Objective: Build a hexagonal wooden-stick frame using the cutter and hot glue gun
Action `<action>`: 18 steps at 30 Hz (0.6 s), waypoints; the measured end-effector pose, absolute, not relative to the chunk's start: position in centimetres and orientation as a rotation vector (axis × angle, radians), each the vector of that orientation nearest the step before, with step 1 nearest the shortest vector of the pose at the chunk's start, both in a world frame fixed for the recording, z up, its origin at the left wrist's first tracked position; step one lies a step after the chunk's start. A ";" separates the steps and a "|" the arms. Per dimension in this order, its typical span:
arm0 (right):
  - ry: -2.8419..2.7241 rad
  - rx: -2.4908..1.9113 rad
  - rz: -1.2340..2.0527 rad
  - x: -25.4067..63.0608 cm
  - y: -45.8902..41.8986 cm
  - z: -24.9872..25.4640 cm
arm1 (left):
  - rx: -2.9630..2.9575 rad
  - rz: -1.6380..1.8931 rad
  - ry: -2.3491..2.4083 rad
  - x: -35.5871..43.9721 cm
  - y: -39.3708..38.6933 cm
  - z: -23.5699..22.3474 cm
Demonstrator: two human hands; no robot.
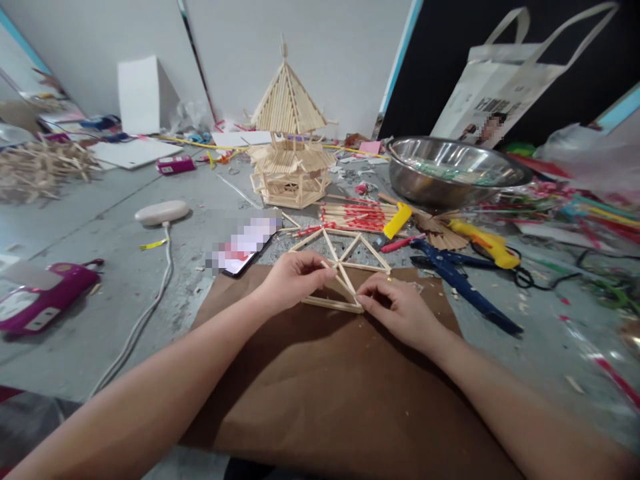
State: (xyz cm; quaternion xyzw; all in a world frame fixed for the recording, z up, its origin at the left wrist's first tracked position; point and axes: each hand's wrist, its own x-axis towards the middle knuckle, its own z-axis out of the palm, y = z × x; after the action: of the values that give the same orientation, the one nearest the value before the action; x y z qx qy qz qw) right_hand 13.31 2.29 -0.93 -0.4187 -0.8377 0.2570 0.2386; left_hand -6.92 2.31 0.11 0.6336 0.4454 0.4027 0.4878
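A flat frame of thin wooden sticks (345, 261), joined into triangles, lies at the far edge of a brown cardboard sheet (320, 387). My left hand (293, 277) pinches one of its sticks from the left, fingers closed. My right hand (400, 307) pinches the frame's near corner from the right, fingers closed on the stick ends. Both forearms reach in over the cardboard.
A wooden stick pavilion model (290, 140) stands behind. Around it lie a phone (245, 247), a bundle of red-marked sticks (355, 217), a yellow utility knife (397, 221), blue pliers (460, 280), a yellow glue gun (487, 243), a steel bowl (450, 170), a white bag (505, 80) and a white charger with cable (161, 213).
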 end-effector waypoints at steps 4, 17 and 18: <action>-2.336 -1.109 0.661 13.1 1.9 -1.0 | 1.399 1.033 0.912 -5.4 1.5 0.2; -2.155 -1.009 0.677 13.1 1.4 -0.6 | 1.905 0.673 0.975 -5.5 1.4 0.3; -2.187 -0.991 0.644 13.1 1.4 -0.5 | 1.919 0.647 0.986 -5.5 1.4 0.4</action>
State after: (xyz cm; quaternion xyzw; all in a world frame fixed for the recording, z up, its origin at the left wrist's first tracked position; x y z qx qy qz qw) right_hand 13.10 1.36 -0.53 -0.3776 -0.8328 0.2454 0.3220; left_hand -5.45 1.39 0.36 0.7693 0.3951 0.2594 0.4299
